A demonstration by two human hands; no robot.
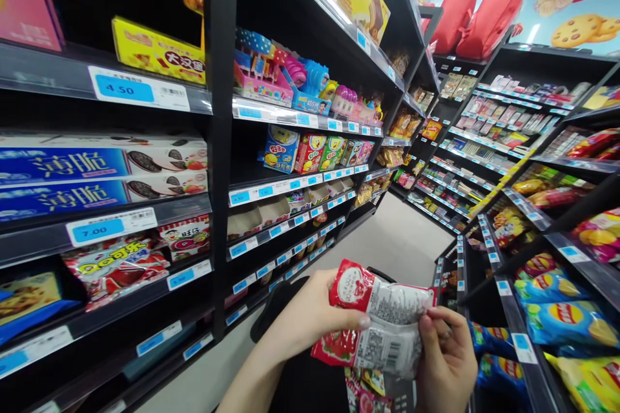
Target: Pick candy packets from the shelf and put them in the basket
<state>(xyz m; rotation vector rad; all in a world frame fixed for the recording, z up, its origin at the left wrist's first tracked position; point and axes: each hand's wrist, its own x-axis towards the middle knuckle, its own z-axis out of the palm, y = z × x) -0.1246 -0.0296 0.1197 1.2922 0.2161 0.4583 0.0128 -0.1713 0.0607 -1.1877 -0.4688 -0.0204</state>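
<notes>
A shiny red-and-white snack bag [392,316] is held up in front of me between both hands. Strawberry pictures show at its red end, and printed text and a barcode cover the pale part. My left hand [327,313] grips the red end, thumb pressed across the front. At the opposite end, my right hand [448,352] pinches the bag's edge between thumb and fingers. A crease runs across the middle; I cannot tell whether it is one bag or two together. Below it lie several colourful packets [371,393], partly hidden by the bag and my right hand.
Black shelves with price labels line both sides of a grey-floored aisle [397,226]. On the left stand blue biscuit boxes [62,171], a red gummy bag [116,264] and toy-candy displays [303,80]. Blue chip bags [566,322] fill the right shelves. Red bags [489,22] sit up high.
</notes>
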